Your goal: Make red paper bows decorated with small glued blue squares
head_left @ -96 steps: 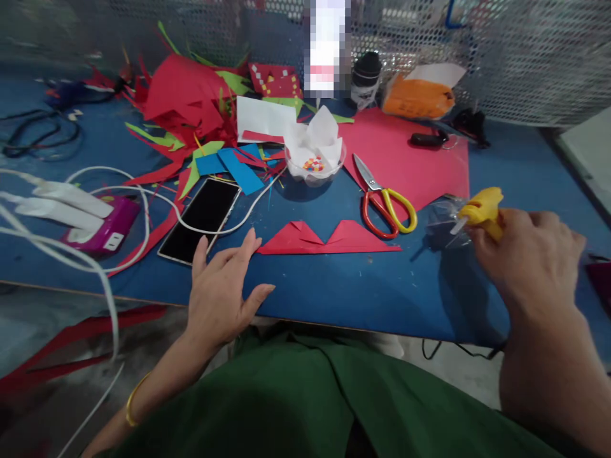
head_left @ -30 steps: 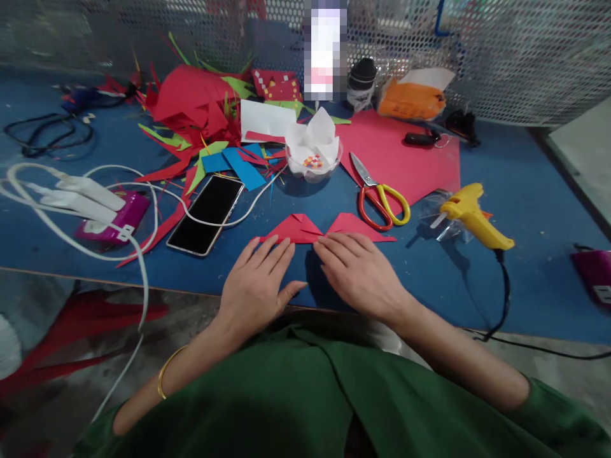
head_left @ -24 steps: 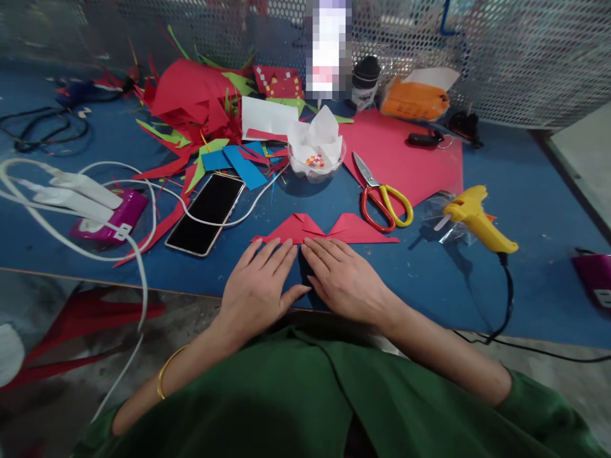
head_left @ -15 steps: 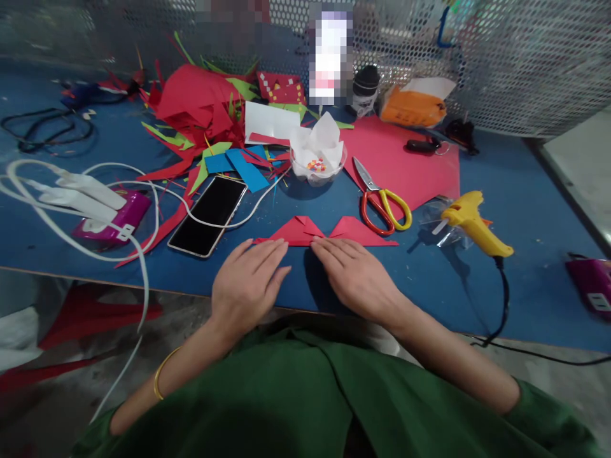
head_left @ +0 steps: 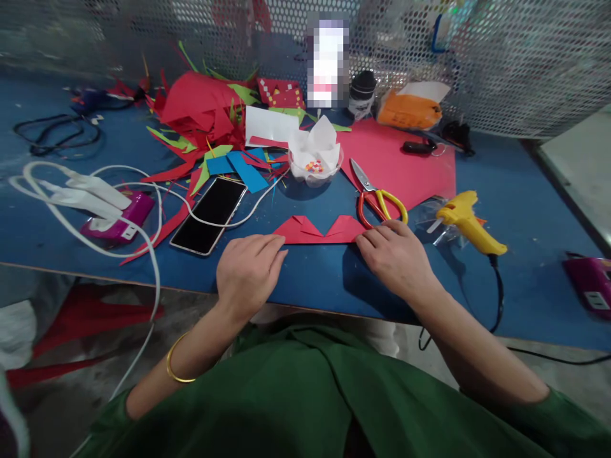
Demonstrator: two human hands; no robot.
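Observation:
A folded strip of red paper (head_left: 315, 234) with two peaked flaps and a notch between them lies on the blue table near its front edge. My left hand (head_left: 248, 267) rests over the paper's left end, its fingers laid on it and the thumb apart. Over the right end lies my right hand (head_left: 396, 257), fingers bent slightly and pressing down; its thumb is hidden. Both tips of the paper are covered by my fingers. Just beyond my right fingertips are scissors (head_left: 366, 184) with one red and one yellow handle.
Left of the paper lie a phone (head_left: 210, 216), white cables and a purple power socket (head_left: 119, 216). A bowl (head_left: 315, 168) of small beads stands behind the paper. A yellow glue gun (head_left: 470, 222) lies at right. Behind are paper scraps and a red sheet (head_left: 401, 165).
My right hand has slid right along the paper's front edge, from the middle to its right end. My left hand stays at the left end, its fingers more bent. The view has shifted slightly.

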